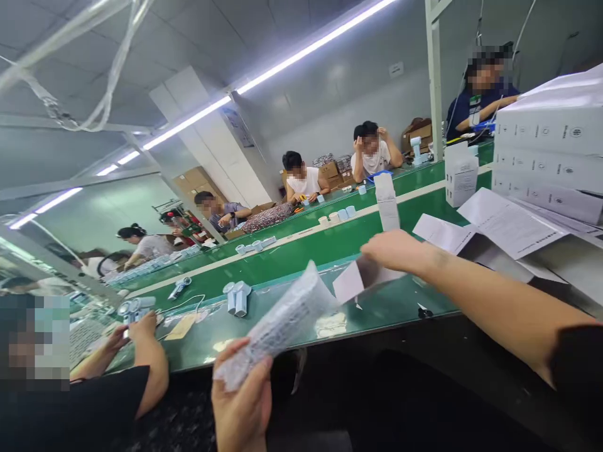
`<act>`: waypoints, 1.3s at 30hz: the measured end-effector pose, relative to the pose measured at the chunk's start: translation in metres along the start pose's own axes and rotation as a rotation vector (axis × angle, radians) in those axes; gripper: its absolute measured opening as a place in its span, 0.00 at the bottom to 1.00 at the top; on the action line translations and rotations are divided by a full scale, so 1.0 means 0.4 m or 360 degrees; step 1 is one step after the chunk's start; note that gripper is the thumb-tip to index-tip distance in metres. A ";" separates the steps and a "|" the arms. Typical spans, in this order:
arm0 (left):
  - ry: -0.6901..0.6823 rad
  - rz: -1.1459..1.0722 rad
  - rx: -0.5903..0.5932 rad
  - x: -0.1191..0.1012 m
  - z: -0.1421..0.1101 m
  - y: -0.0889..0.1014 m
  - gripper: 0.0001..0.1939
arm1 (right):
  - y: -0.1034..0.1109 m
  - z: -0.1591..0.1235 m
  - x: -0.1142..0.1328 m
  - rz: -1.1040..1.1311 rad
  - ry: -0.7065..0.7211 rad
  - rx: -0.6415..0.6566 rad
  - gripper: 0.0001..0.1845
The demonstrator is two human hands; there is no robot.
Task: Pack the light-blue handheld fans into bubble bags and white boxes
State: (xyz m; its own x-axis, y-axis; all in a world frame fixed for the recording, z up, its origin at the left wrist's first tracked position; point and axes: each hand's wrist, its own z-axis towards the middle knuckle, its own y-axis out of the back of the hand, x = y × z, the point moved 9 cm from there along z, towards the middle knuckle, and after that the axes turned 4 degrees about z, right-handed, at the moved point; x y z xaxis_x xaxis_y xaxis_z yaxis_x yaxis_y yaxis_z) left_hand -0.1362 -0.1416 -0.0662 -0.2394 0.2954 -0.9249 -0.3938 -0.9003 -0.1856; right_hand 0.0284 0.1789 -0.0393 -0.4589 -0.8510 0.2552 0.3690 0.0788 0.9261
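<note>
Grey walls and slanting strip lights fill the upper frame, above a long green belt running diagonally across the centre. White boxes are piled at the right edge, where the pile is cut off. At lower centre, a clear wrapped packet is grasped by the left hand, its far end pointed towards an open box pinched by the right hand, right of centre. Boxing the packet seems to be the step in hand; the next move would call for the mouth to be held wide and the packet lined up. Pale-blue gadgets are laid left of centre. Much is obscured — the packet's contents by the wrap, the right fingertips by the hand — and whether packet and box touch cannot be told.
</note>
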 end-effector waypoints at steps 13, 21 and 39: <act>-0.0365 0.1435 0.0668 -0.113 0.133 -0.277 0.14 | -0.092 0.326 0.223 0.0396 0.0411 0.0832 0.08; -0.0380 0.2427 0.1218 -0.146 0.189 -0.437 0.18 | -0.096 0.382 0.281 0.0850 0.0317 0.0700 0.09; -0.0459 0.1967 0.1088 0.028 0.186 -0.409 0.16 | -0.365 0.092 0.171 0.1783 -0.0116 -0.0099 0.44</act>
State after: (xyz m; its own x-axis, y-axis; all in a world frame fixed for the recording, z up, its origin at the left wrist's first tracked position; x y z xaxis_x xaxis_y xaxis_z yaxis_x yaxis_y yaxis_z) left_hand -0.1405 0.0329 -0.0215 -0.8704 -0.4184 -0.2596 -0.1260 -0.3203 0.9389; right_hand -0.0867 0.1281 -0.1466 0.1118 -0.2839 0.9523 0.6417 0.7523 0.1489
